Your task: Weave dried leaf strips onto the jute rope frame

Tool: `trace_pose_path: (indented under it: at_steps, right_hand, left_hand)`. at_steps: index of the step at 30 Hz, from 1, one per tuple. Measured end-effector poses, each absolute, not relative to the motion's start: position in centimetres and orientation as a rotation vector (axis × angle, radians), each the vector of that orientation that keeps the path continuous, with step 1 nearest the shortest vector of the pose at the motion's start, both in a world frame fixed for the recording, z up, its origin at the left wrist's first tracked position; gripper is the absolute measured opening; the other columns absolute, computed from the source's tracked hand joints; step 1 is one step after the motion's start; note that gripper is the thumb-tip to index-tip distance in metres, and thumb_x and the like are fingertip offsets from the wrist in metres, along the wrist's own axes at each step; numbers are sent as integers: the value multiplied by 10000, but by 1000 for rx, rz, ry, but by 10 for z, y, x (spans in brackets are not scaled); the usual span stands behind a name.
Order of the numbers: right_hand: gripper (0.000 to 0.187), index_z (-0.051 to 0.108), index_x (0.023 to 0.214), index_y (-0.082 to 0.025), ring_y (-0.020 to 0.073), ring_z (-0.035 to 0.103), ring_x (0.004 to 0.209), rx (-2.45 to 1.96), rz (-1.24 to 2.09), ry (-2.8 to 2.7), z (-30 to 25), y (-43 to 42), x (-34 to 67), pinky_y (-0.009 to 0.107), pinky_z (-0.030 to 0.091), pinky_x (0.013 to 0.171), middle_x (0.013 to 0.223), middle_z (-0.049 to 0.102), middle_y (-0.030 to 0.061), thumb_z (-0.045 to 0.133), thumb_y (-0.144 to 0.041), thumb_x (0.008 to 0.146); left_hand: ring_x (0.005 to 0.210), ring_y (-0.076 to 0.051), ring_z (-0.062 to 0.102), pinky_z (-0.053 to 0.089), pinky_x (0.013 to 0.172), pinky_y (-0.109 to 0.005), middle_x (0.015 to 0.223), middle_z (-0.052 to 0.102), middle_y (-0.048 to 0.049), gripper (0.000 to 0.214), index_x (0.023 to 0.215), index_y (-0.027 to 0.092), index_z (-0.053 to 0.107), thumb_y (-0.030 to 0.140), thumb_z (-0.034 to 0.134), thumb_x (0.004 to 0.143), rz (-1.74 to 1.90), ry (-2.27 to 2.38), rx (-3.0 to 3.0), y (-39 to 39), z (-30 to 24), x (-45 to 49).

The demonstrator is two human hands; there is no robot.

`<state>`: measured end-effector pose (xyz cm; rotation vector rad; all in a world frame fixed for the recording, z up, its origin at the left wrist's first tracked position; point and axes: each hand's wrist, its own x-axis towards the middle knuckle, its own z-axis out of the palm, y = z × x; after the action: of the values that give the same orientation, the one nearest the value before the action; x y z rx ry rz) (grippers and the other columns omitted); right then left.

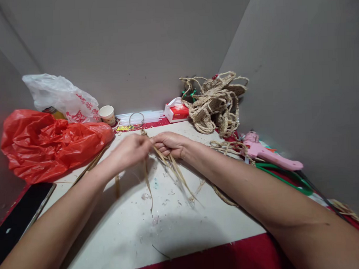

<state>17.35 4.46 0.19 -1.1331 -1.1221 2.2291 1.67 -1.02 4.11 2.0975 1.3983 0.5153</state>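
Several tan straw strands (176, 172) hang down from between my two hands, over a white board (184, 237). My right hand (170, 144) is closed around them, its fingers curled in. Close beside it, my left hand (135, 149) pinches at the strands, slightly smeared by motion. A small knotted straw end (143, 132) sticks up just beyond the fingers. One loose strand (147, 183) dangles below my left hand. The exact grip of the fingertips is partly hidden.
A red plastic bag (55, 144) and a black phone (25, 212) lie left. At the back stand a paper cup (107, 115) and a tissue pack (177, 111). Braided straw cords (215, 103), a pink glue gun (266, 152) and green-handled scissors (284, 177) are right.
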Motion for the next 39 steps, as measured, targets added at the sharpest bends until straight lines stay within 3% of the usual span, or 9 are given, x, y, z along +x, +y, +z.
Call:
trace_pose_path:
  at_steps: [3,6,9,12,17,22,30,36,39]
  right_hand:
    - [258,479,690,-120,22,85,321,-1090,2283,-1120,5,46,176,111,105,284,408,184,-120,367,-135,922]
    - [265,494,692,-110,21,85,326,-1072,2287,-1168,5,46,176,110,102,292,415,179,-119,368,-138,923]
    - [230,514,704,-101,18,93,336,-1058,2274,-1260,4,46,176,115,94,310,425,201,-116,395,-126,900]
    - [174,530,727,-106,19,117,341,-1078,2206,-1400,6,44,178,129,87,338,429,226,-113,432,-109,871]
    - [154,585,717,-110,42,213,354,-1231,1772,-1896,8,41,181,189,142,380,421,320,-79,487,-133,835]
    - [130,649,742,-103,69,372,489,-1310,1183,-2292,9,35,178,211,280,491,579,513,-17,522,-105,772]
    - [133,600,669,-117,81,388,507,-1438,900,-2438,24,34,185,214,286,499,542,484,-19,533,-154,778]
    - [231,539,646,-141,59,339,368,-1389,1279,-2173,24,21,176,204,254,400,458,449,-31,459,-185,858]
    - [214,488,663,-158,87,441,352,-1388,1458,-2081,18,11,165,210,321,396,487,532,-3,403,-138,859]
  left_hand:
    - [610,-112,565,437,595,-222,712,621,-39,188,767,133,588,286,494,823,977,1432,1638,11,26,8]
    - [552,-85,542,427,561,-206,671,587,-38,159,731,113,574,187,465,821,862,1204,1224,18,8,13]
    - [379,-36,352,271,394,-167,524,428,30,211,649,125,523,162,425,832,734,1099,1067,16,3,18]
    - [338,-22,181,91,353,-178,468,273,75,238,595,141,485,177,451,827,664,1182,1132,16,6,16]
    - [341,-30,203,104,355,-205,474,299,63,247,607,130,558,186,465,829,588,1262,1314,21,6,11]
    - [337,-26,214,107,365,-209,472,311,67,232,638,135,547,214,485,848,531,1282,1322,18,4,14]
    - [336,-26,205,98,374,-217,447,316,74,245,594,149,487,200,510,833,626,1297,1329,16,0,19]
    - [332,-27,202,84,372,-218,431,357,64,219,596,138,535,209,514,802,721,1291,1295,12,-5,22]
    - [317,-30,191,84,363,-215,392,302,70,257,522,153,472,174,477,778,756,1225,1192,9,-6,23]
